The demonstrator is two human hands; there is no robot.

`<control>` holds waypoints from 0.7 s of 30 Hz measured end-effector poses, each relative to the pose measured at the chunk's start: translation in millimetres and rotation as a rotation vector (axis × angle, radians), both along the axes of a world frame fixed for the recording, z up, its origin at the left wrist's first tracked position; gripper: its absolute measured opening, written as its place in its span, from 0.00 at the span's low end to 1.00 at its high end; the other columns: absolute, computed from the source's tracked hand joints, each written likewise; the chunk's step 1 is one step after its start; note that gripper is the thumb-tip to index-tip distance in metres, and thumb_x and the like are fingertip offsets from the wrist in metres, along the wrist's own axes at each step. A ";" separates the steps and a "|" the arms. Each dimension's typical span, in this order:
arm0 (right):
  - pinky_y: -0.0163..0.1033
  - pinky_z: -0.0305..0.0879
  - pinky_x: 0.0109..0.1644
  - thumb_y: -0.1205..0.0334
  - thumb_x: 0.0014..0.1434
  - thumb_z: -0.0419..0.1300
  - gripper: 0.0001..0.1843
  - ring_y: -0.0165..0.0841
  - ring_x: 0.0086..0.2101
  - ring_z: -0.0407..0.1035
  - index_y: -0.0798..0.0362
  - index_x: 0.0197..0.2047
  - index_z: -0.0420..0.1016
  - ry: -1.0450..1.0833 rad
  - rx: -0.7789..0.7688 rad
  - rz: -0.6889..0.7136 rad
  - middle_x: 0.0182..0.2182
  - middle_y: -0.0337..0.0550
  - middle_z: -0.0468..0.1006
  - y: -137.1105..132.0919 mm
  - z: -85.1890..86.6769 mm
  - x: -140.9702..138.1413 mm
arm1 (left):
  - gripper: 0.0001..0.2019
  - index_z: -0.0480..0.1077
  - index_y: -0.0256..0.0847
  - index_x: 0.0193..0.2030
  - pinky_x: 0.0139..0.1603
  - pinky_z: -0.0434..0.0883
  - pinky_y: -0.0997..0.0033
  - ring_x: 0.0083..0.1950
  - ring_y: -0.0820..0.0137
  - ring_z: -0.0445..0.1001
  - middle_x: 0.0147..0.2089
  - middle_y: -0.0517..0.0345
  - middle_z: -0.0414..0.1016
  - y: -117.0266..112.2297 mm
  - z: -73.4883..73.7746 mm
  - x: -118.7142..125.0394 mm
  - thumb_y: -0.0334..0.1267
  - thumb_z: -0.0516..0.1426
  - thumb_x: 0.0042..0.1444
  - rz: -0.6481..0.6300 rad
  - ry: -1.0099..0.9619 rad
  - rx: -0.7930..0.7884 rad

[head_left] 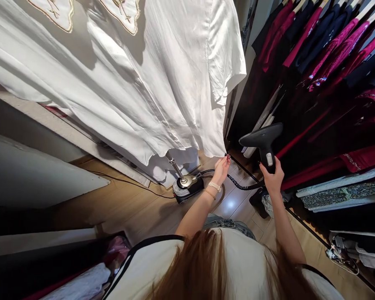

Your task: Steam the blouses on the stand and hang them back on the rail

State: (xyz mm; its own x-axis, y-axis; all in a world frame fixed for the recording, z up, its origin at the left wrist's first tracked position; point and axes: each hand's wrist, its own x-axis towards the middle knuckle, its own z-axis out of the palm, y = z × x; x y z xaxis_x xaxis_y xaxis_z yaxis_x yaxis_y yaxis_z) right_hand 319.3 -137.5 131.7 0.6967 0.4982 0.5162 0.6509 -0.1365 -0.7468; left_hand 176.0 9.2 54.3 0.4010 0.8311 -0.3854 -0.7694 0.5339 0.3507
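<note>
A white blouse (175, 83) with short sleeves and gold-edged collar points hangs in front of me. My left hand (222, 168) pinches the lower corner of its hem, fingers closed on the cloth. In my right hand (272, 178) is a black garment steamer head (262, 139), gripped by its handle. The head is raised to the right of the blouse, apart from the cloth. From its handle a black ribbed hose (242, 186) runs left behind my left wrist. The hose leads to the steamer base (187, 187) on the floor, where a metal pole rises beneath the blouse.
Dark and magenta clothes (312, 54) hang on a rack at the right. Folded garments (343, 193) lie below them. A thin power cord (134, 183) crosses the wooden floor (112, 204). At the left stands a pale panel (34, 175), with more clothing at the lower left.
</note>
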 end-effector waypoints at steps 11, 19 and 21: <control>0.37 0.64 0.38 0.48 0.68 0.57 0.28 0.39 0.43 0.74 0.54 0.66 0.69 -0.794 -0.390 0.361 0.45 0.48 0.79 24.9 71.1 -14.5 | 0.08 0.74 0.39 0.42 0.57 0.75 0.67 0.55 0.66 0.79 0.50 0.49 0.80 -21.3 -9.6 -8.5 0.25 0.63 0.57 -0.006 -0.074 -0.108; 0.39 0.58 0.36 0.55 0.68 0.60 0.24 0.39 0.40 0.72 0.54 0.63 0.71 -0.974 -0.503 0.512 0.42 0.48 0.79 42.2 55.4 -30.3 | 0.12 0.72 0.42 0.39 0.52 0.73 0.65 0.48 0.67 0.79 0.48 0.54 0.80 -36.8 -18.0 -22.4 0.23 0.65 0.53 -0.032 -0.044 -0.070; 0.39 0.58 0.35 0.56 0.67 0.60 0.23 0.39 0.40 0.72 0.54 0.63 0.71 -1.006 -0.540 0.536 0.43 0.48 0.80 48.4 54.2 -33.0 | 0.12 0.71 0.42 0.40 0.49 0.72 0.67 0.46 0.69 0.79 0.46 0.55 0.80 -39.4 -17.2 -25.1 0.23 0.64 0.52 -0.041 -0.031 -0.072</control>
